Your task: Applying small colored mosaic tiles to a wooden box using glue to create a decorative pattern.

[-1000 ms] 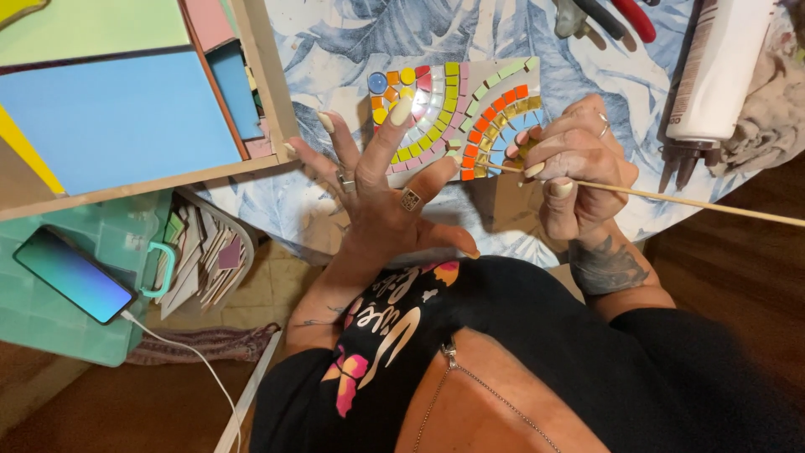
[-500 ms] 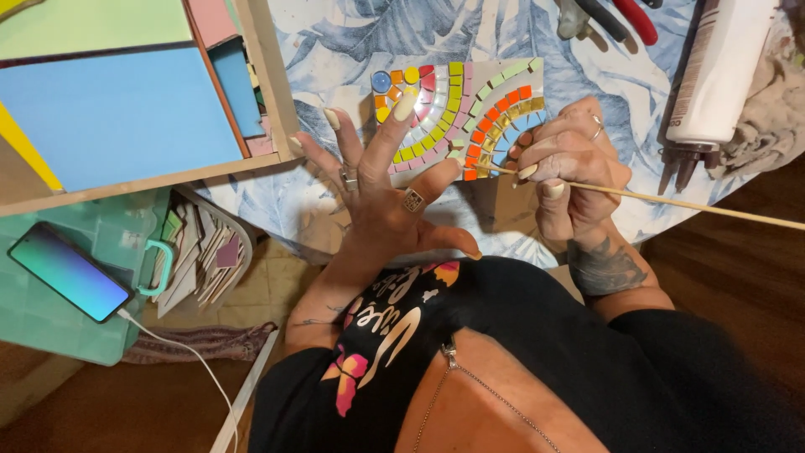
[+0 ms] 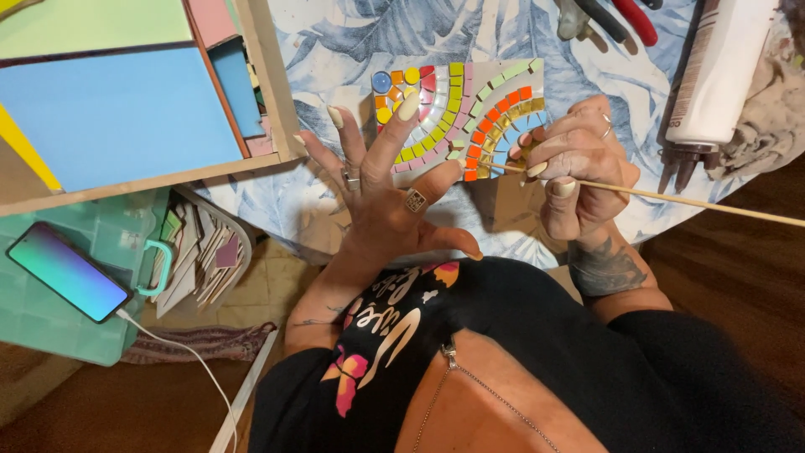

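A mosaic panel (image 3: 495, 101) with curved rows of yellow, pink, orange, green and blue tiles lies on a blue leaf-patterned cloth (image 3: 352, 50). My left hand (image 3: 381, 193) rests flat on the panel's left part, fingers spread, holding it down. My right hand (image 3: 579, 164) grips a thin wooden stick (image 3: 696, 203), whose tip touches the tiles at the panel's lower edge. The stick's other end points off to the right.
A wooden tray (image 3: 268, 92) of large coloured sheets sits at the left. Below it, a phone (image 3: 67, 270) on a cable lies on a green plastic case (image 3: 50, 327), beside a basket of tile pieces (image 3: 201, 252). A white tube (image 3: 721, 71) and pliers (image 3: 620, 17) lie at the top right.
My right hand has shifted the stick tip slightly along the panel's lower edge. My left hand stays spread on the panel.
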